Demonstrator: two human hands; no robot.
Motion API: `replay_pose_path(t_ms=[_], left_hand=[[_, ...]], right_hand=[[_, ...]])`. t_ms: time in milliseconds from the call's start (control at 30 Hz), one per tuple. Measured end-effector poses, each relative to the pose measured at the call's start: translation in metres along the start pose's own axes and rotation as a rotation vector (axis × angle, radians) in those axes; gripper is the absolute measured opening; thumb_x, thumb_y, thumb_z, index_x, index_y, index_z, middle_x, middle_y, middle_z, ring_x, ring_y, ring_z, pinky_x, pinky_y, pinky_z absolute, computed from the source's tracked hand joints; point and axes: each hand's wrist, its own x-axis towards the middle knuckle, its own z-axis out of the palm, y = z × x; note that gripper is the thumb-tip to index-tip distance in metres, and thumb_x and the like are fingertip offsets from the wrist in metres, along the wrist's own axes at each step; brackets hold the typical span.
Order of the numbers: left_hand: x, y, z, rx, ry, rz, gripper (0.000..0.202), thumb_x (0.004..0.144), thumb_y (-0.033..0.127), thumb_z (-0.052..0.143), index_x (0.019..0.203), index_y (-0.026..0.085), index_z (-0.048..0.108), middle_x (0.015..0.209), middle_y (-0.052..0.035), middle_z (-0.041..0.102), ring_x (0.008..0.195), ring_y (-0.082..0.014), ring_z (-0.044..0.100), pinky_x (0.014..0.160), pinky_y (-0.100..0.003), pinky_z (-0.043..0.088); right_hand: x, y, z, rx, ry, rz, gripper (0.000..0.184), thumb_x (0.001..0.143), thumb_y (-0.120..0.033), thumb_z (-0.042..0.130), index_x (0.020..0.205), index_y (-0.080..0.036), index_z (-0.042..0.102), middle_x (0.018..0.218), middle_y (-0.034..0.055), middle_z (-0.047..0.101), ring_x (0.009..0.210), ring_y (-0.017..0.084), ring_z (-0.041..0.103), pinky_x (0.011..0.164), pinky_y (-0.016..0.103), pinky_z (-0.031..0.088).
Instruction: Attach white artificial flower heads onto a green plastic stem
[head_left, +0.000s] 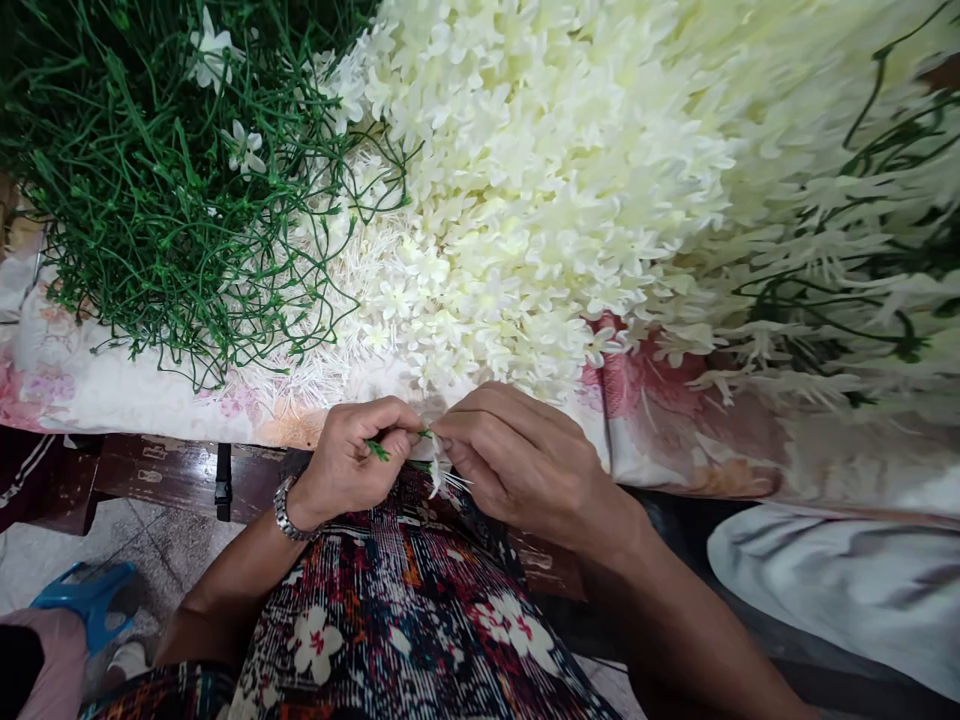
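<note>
My left hand [356, 460], with a metal watch [289, 512] on the wrist, is closed in a pinch on a thin green plastic stem [379, 450]. My right hand [517, 460] is closed too, its fingertips meeting the stem's end and holding a small white flower piece [442, 480] with fine white strands. Both hands sit over my lap, on patterned fabric [397, 610], just in front of a big heap of cream-white artificial flowers [540, 180].
A tangle of green plastic stems [157, 190] lies at the upper left, with white stamen pieces [330, 300] beside it. All rest on a floral cloth [660, 410] over a dark wooden edge [165, 475]. A blue stool [86, 595] stands on the floor at lower left.
</note>
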Motion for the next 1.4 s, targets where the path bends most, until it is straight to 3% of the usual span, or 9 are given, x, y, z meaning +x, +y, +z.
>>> replay_pose_path(t_ms=[467,1133,1400], left_hand=[[0.001,-0.002,-0.002,-0.033,-0.077,-0.049,0.013,0.068,0.006,0.042,0.065,0.013,0.053,0.052,0.0032,0.047,0.048,-0.0049,0.04,0.046,-0.017,0.034],[0.002,-0.001,0.002,0.007,-0.036,-0.042,0.014,0.07,0.008,0.041,0.062,0.013,0.051,0.051,0.0036,0.045,0.047,-0.0045,0.039,0.044,-0.017,0.034],[0.001,-0.003,-0.002,-0.094,-0.054,-0.045,0.011,0.073,0.011,0.042,0.066,0.014,0.051,0.055,0.002,0.05,0.048,-0.0052,0.047,0.045,-0.016,0.04]], right_hand=[[-0.001,-0.001,0.004,-0.073,0.084,-0.114,0.027,0.065,0.001,0.047,0.088,-0.013,0.048,0.072,0.007,0.055,0.07,0.017,0.05,0.06,0.031,0.044],[-0.004,-0.003,0.013,-0.08,0.119,-0.051,0.023,0.065,-0.001,0.05,0.084,-0.013,0.049,0.069,0.0056,0.056,0.066,0.014,0.049,0.059,0.028,0.044],[-0.005,-0.006,0.018,0.01,0.229,0.076,0.022,0.071,-0.008,0.051,0.092,-0.016,0.05,0.073,0.0037,0.057,0.068,0.011,0.053,0.059,0.023,0.046]])
